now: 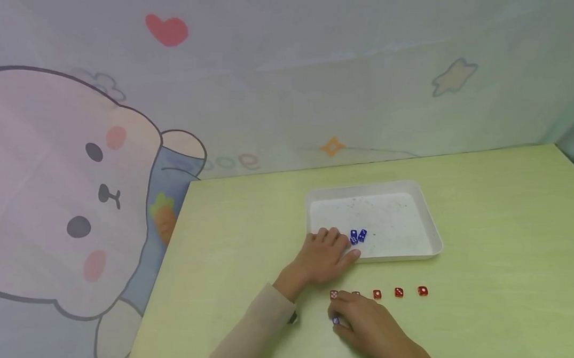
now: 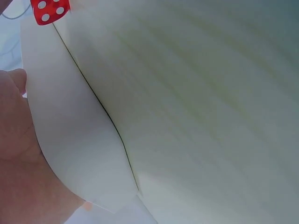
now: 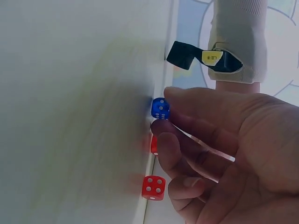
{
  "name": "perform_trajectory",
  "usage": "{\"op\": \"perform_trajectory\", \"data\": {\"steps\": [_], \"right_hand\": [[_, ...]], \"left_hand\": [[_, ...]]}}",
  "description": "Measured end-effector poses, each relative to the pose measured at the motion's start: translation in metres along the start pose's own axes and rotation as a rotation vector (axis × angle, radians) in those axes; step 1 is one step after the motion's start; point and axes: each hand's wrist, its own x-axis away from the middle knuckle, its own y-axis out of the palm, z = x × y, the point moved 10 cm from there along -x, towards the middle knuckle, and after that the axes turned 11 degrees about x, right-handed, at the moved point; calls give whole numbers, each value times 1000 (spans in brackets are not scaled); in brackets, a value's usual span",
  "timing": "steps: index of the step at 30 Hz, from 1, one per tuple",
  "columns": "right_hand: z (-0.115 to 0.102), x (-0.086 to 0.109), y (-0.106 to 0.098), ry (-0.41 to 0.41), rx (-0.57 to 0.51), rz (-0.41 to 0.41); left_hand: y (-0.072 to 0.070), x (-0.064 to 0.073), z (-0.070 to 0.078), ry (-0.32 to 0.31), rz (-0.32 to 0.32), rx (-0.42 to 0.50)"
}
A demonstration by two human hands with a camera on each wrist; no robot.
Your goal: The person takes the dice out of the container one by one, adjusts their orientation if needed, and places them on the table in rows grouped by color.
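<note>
- I see the green table spread out all round the white tray. It looks smooth to me, so a dropped die could skid far from the tray.
- The white tray has low walls. If I push its near left corner too hard, it might slide and shake up what's inside.
- The right hand is on the near side of the tray. I see its thumb and a finger pinching one blue die by the tips; a lopsided squeeze could make it pop out.
- The left hand lies over the tray's near left corner, fingers straight and a little apart, thumb out wide. I can't tell if it touches any dice.
- Five red dice make a row just off the tray's near side. My knuckles could knock the left ones and turn their spots.
- Three loose blue dice sit together inside the tray; a fingertip bump could scatter them.
- The pinched blue die is nearer me than the tray and the row. Letting go too soon could tip it.
</note>
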Motion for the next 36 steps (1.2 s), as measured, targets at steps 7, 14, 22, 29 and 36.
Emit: {"op": "perform_trajectory", "data": {"steps": [7,14,22,29,36], "right_hand": [[7,2,-7,35,2,0],[29,-9,-39,93,-67,37],[68,-22,-79,140,-19,94],[101,-41,-91,163,12,119],[118,-58,-84,220,63,68]], "left_hand": [[-2,0,2,-4,-2,19],[1,0,-2,-15,-7,23],[4,-3,0,-10,-2,0],[5,-3,-3,-23,-12,14],[4,-3,0,-2,7,23]]}}
